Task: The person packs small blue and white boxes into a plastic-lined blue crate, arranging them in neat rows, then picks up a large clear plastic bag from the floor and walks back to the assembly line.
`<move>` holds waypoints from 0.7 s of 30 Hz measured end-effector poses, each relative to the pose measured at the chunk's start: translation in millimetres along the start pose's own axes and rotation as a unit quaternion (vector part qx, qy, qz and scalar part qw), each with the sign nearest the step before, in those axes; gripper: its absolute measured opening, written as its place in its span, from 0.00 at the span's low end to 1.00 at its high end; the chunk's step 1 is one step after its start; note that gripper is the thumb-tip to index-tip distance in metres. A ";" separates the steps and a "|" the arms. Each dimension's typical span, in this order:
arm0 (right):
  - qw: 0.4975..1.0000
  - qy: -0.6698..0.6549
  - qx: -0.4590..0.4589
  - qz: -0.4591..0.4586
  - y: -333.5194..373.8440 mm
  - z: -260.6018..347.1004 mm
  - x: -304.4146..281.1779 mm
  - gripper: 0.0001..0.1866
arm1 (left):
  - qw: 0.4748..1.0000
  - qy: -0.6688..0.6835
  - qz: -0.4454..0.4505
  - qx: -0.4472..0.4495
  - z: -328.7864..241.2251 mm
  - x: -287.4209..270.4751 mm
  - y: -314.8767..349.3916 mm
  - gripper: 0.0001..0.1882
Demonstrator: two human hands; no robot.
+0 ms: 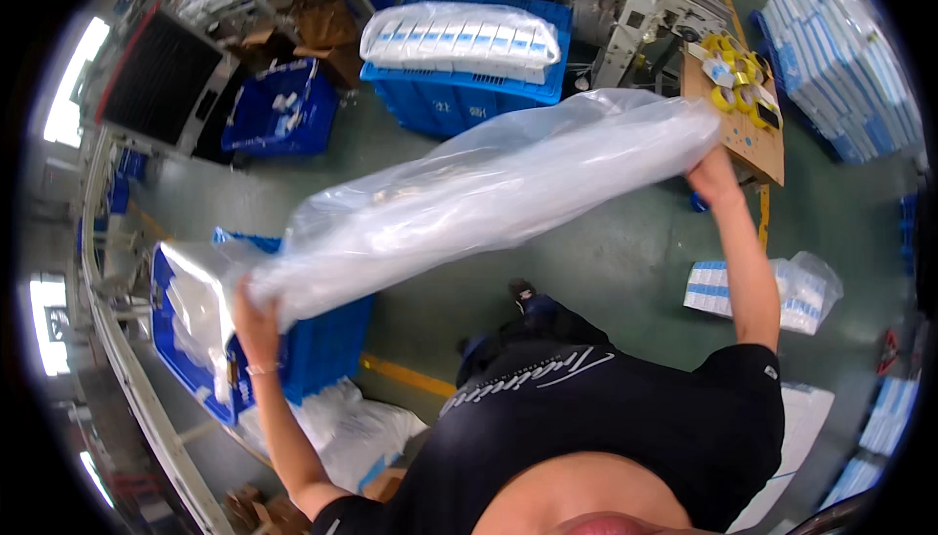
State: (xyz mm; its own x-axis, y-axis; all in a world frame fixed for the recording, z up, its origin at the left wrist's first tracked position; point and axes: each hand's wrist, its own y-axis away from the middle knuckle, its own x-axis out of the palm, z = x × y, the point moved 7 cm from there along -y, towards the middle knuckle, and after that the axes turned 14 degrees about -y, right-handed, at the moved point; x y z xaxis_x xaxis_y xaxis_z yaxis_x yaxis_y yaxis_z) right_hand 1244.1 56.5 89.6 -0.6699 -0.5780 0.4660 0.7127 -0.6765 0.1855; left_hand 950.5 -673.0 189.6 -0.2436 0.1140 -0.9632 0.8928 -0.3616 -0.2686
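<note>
A long, clear plastic bag (489,191) stretches between my two hands, its film bunched and creased. My left hand (256,325) grips its left end, over a blue bin (322,344) at the left. With my arm reaching out to the right, my right hand (711,175) is closed on the other end, near the wooden table. Most of the fingers of both hands are hidden by the film. The bag hangs above the green floor, and I cannot make out anything inside it.
Beyond the bag, a plastic-wrapped row of white boxes (459,39) rests on a blue crate (440,105). Yellow tape rolls (743,90) lie on the wooden table (757,149). Wrapped cartons (831,61) are stacked far right; smaller packs (752,291) sit on the floor.
</note>
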 end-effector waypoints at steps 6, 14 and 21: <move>0.831 0.395 0.141 0.365 74.5 -30.0 114.4 0.21 | 0.837 0.195 -0.060 -0.508 229.5 69.1 11.9 0.29; 0.500 0.784 -0.300 -0.212 -103.6 97.9 -134.1 0.18 | 0.757 0.550 0.333 0.117 -183.3 15.4 37.1 0.28; 0.653 0.698 -0.173 -0.239 -182.2 0.9 -113.4 0.18 | 0.698 0.624 0.333 0.113 -112.4 -46.5 21.1 0.33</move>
State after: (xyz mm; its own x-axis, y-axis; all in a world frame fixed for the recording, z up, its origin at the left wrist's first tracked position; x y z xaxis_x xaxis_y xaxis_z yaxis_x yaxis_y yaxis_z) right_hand 1190.4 245.7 3.7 -0.5078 0.0463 -0.8602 0.4255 -0.8547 -0.2972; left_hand 1023.3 -581.8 230.2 0.8423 0.5173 -0.1513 0.5339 -0.8393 0.1027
